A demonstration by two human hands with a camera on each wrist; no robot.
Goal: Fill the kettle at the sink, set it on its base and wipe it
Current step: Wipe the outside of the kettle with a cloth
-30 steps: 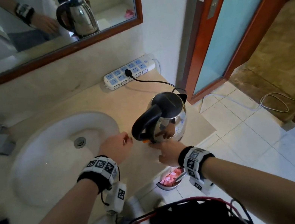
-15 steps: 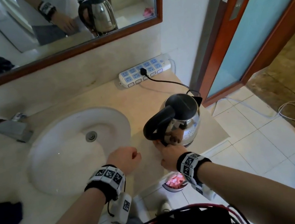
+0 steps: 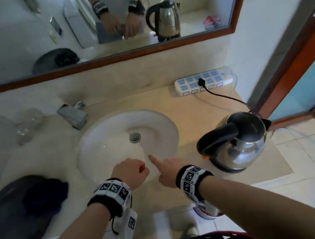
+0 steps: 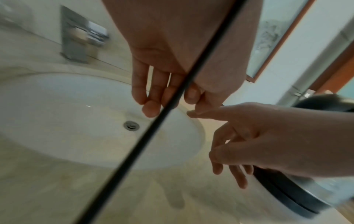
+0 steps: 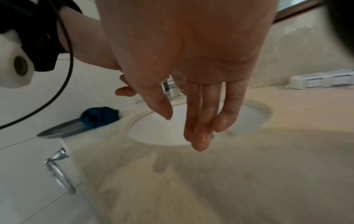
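The steel kettle [image 3: 241, 146] with a black handle and lid stands on its black base [image 3: 227, 170] at the right end of the counter, its cord plugged into the power strip [image 3: 204, 81]. Neither hand touches it. My left hand [image 3: 130, 172] hangs over the front rim of the white sink [image 3: 101, 141], fingers loosely curled and holding nothing [image 4: 153, 98]. Just to its right, my right hand [image 3: 168, 172] is empty, its index finger stretched toward the basin. In the right wrist view its fingers [image 5: 201, 136] hang straight and look wet. A dark blue cloth [image 3: 53, 192] lies on a dark plate [image 3: 13, 225] at the left.
A square metal faucet [image 3: 72, 115] stands behind the basin. Clear glassware [image 3: 27, 125] sits at the back left. A mirror [image 3: 12, 39] spans the wall. The counter ends just right of the kettle, with tiled floor [image 3: 311, 187] and a door [image 3: 314, 81] beyond.
My right hand has left the kettle's handle side and moved left to the sink's front rim, beside the left hand. The kettle has stayed on its base. The head view has swung left.
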